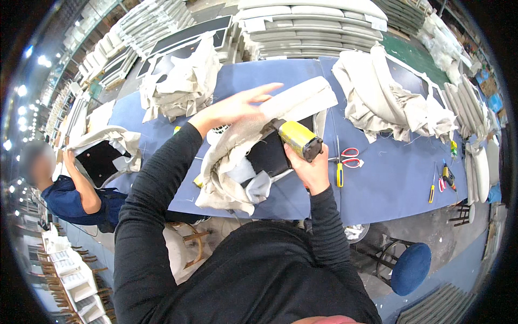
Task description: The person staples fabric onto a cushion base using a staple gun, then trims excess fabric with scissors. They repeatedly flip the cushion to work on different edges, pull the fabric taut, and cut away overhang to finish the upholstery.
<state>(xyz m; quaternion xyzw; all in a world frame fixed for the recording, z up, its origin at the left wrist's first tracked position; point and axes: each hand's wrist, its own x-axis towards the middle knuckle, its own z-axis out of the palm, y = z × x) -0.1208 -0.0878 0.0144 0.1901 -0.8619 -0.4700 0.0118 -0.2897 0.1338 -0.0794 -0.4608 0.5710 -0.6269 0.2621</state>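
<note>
My right hand point(312, 170) is wrapped round a yellow and black staple gun point(298, 135), whose nose points left at the folded fabric. My left hand point(237, 109) lies with fingers stretched out over the cream fabric point(302, 101) at the far side of the piece. That fabric wraps around a cushion panel with a black underside point(268, 154); its near left part hangs in loose folds. Just right of my right hand lie red-handled scissors point(352, 157) and a yellow-handled screwdriver point(340, 175).
Bundles of cream fabric on panels lie at the back left point(181, 81) and right point(388, 97) of the blue table point(377, 178). At left a co-worker point(81, 189) handles another panel. More tools lie at the right end. Cushion stacks point(313, 27) stand behind; a blue stool point(411, 268) stands near right.
</note>
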